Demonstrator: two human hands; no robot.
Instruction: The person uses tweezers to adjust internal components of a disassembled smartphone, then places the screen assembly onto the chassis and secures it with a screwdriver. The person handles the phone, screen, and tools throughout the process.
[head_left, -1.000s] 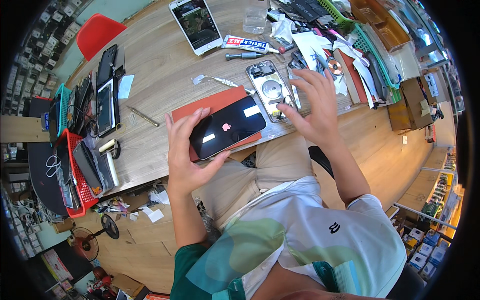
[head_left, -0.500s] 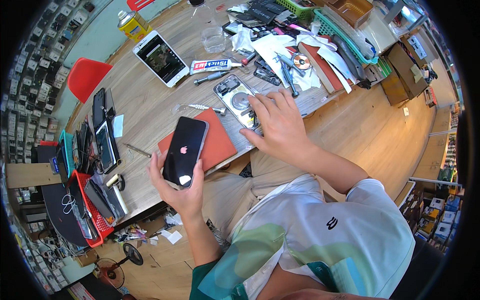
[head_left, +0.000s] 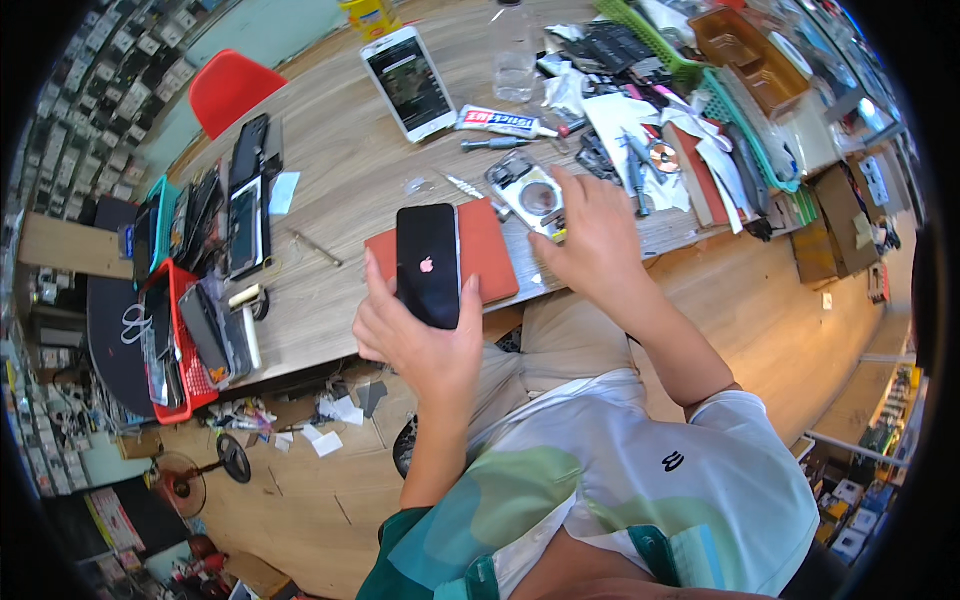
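Wood-grain table (head_left: 325, 165) across upper frame. My left hand (head_left: 425, 350) holds black phone (head_left: 428, 262) by sides, centre; keep grip light, face uncovered. My right hand (head_left: 600, 238) half-curled at opened housing (head_left: 522, 187); cannot tell whether gripping.

The lower end of the black phone (head_left: 428, 262) is partly covered by the left grip (head_left: 428, 345), and the right side of the opened housing (head_left: 520, 188) is hidden by the right grip (head_left: 597, 238), whose contact cannot be made out. The yellow can (head_left: 371, 18) and clear bottle (head_left: 514, 72) are cut off above; fine screen details on the white phone (head_left: 408, 84) are lost.
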